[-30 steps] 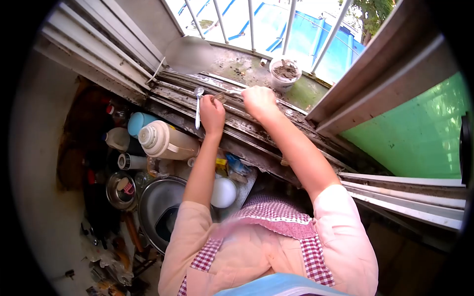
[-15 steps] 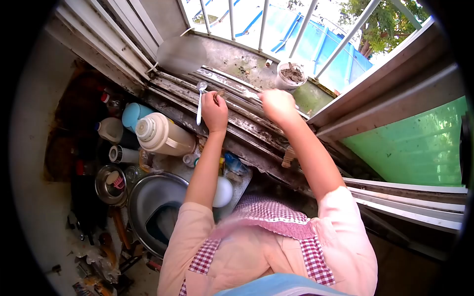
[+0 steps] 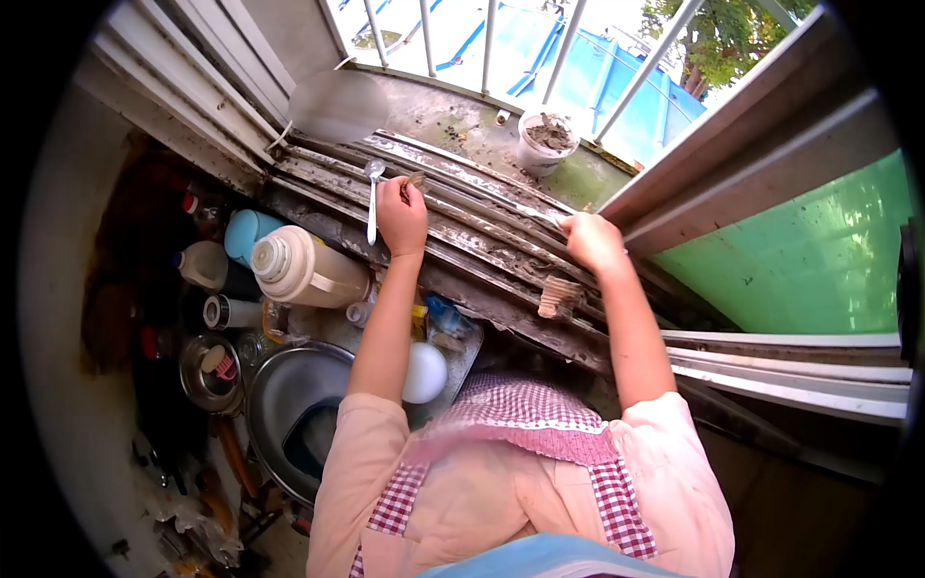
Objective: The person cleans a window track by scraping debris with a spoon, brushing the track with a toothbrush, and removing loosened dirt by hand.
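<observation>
My left hand (image 3: pixel 402 217) is closed around a small brown piece (image 3: pixel 416 180) above the dirty window track (image 3: pixel 462 226). A clear-headed plastic spoon (image 3: pixel 372 207) lies just left of that hand; I cannot tell whether they touch. Further right along the track, my right hand (image 3: pixel 593 241) grips a thin pale tool (image 3: pixel 536 213), its tip pointing left to the rail. Fingers hide the tool's handle, so its kind is unclear. Behind it on the sill stands a white plastic cup (image 3: pixel 536 159) with brown dirt in it. A folded piece of corrugated cardboard (image 3: pixel 559 297) lies on the nearer rails.
White window bars (image 3: pixel 491 43) rise beyond the sill. A green pane (image 3: pixel 800 260) is at right. To the left below are a cream thermos (image 3: pixel 313 272), a metal basin (image 3: pixel 275 385), a white round object (image 3: pixel 424 373) and several bottles. Dirt crumbs lie on the sill.
My right hand has moved right and nearer, away from the cup, along the track with the pale tool. My left hand keeps its place beside the spoon. The view has shifted slightly.
</observation>
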`<state>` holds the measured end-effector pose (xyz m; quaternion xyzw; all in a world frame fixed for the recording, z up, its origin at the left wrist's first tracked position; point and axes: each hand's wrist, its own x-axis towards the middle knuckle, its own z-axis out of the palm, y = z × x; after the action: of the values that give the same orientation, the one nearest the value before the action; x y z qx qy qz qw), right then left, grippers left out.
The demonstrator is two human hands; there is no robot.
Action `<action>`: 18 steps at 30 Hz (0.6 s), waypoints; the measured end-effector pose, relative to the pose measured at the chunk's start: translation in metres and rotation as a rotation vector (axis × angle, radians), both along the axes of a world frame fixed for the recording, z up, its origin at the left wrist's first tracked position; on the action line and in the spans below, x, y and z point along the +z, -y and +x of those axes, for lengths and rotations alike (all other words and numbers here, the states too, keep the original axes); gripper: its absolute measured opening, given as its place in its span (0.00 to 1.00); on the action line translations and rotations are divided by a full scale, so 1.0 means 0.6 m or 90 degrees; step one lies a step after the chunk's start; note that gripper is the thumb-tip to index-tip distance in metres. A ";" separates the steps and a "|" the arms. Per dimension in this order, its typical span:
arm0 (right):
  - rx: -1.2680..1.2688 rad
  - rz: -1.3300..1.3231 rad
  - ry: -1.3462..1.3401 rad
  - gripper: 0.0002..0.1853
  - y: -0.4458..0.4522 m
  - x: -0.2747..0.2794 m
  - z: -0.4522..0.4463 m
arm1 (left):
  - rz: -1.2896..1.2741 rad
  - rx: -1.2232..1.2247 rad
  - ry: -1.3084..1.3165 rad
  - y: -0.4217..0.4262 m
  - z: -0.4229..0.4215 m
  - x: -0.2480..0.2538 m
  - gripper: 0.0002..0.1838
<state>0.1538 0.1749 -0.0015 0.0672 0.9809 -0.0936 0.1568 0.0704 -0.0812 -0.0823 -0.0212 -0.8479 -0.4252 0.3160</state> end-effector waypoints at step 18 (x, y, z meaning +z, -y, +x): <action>-0.049 0.041 -0.023 0.16 0.022 0.028 0.056 | -0.034 -0.030 -0.001 -0.006 0.001 -0.004 0.05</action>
<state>0.1872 0.1616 0.0152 0.1083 0.9828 -0.0689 0.1330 0.0711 -0.0776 -0.0849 -0.0497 -0.8579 -0.4096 0.3061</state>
